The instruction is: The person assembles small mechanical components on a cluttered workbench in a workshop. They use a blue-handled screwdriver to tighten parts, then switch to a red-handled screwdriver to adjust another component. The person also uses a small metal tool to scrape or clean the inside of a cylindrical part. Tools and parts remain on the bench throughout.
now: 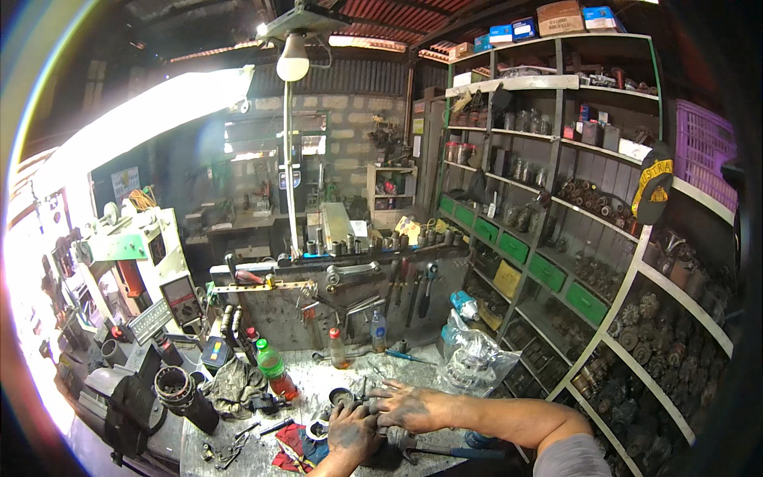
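Observation:
Close together over the metal workbench (262, 433), my left hand (352, 432) and my right hand (409, 408) are smudged with dark grease. The fingers of both are bent around a dark part largely hidden beneath them, whose kind I cannot make out. My right fingers reach across to meet the left ones. Beside my left hand lies a silver metal ring (316, 430), and just beyond it a round dark metal cup (340, 395). A red and blue cloth (291, 451) is under the ring. To the right of my hands rests a dark-handled tool (461, 452).
A green bottle (271, 363), a red-capped bottle (338, 351) and a clear bottle (378, 332) stand farther back. At the right is a plastic-wrapped metal part (470, 364). A vise (131, 409) stands left; a tool board (358, 298) rises behind, and parts shelves (548, 211) line the right.

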A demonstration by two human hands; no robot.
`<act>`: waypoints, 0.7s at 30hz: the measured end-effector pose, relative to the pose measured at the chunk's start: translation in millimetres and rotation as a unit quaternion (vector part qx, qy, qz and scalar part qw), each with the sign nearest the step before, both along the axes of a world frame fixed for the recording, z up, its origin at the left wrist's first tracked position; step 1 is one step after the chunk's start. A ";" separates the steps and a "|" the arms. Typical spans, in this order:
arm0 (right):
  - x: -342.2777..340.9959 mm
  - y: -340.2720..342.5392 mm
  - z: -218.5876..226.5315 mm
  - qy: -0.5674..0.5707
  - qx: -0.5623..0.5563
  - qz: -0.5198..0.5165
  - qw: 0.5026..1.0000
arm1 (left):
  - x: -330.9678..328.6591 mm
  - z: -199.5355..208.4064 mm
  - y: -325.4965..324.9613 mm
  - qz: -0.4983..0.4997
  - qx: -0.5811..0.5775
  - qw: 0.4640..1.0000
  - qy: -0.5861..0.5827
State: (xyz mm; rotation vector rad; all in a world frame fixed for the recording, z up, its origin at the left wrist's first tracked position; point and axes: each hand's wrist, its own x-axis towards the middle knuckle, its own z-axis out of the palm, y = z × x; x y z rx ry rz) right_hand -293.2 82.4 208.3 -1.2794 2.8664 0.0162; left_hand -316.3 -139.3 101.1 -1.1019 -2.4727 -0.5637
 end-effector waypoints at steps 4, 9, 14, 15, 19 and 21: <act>18.2 1.9 -32.4 0.082 -0.224 0.008 0.971 | 0.0 1.9 0.6 -0.023 0.060 0.998 0.027; 41.1 -52.3 -87.8 0.125 -0.532 -0.143 0.825 | -1.0 -2.9 -0.1 0.002 0.006 1.000 0.017; 14.4 -53.2 -95.4 -0.243 -0.789 -0.243 0.509 | -0.9 -5.2 2.1 0.000 0.008 1.000 0.019; 7.7 -42.4 -89.4 -0.322 -0.795 -0.216 0.467 | -0.8 -4.9 3.6 0.007 -0.009 1.000 -0.001; -16.7 -20.2 -52.4 -0.281 -0.471 -0.276 0.789 | -0.3 -1.1 7.8 0.005 0.000 1.000 -0.007; -21.3 -17.9 -33.1 -0.186 -0.226 -0.254 0.922 | 0.2 0.7 8.6 0.006 -0.003 1.000 0.004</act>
